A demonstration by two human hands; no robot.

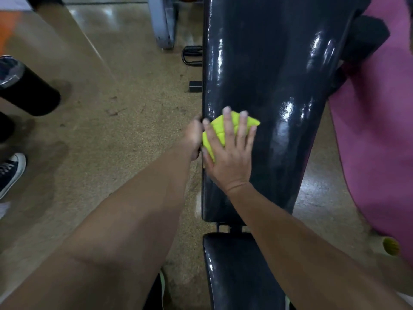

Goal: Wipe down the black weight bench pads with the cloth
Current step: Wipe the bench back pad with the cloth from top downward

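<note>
Your right hand (230,153) lies flat, fingers straight and spread, pressing the folded yellow-green cloth (220,130) onto the long glossy black vinyl back pad (268,74) of the bench. The cloth sits at the pad's left edge, about midway along its length, mostly covered by your palm and fingers, with its far right corner poking out past the fingertips. Your left hand (194,139) is at that same left edge just beside the cloth; it looks curled round the pad's side, but it's blurred, so I can't tell the grip for sure. The shorter black vinyl seat pad (234,269) is nearer you, apart from the back pad by a small gap with frame brackets showing. Left of the bench, on the speckled tan floor (134,108), is a black cylinder (26,90) and a dark sneaker with a white sole (11,173). A pink mat (380,130) runs along the right side, with a small yellow ball-like object (391,246) at its near end.
</note>
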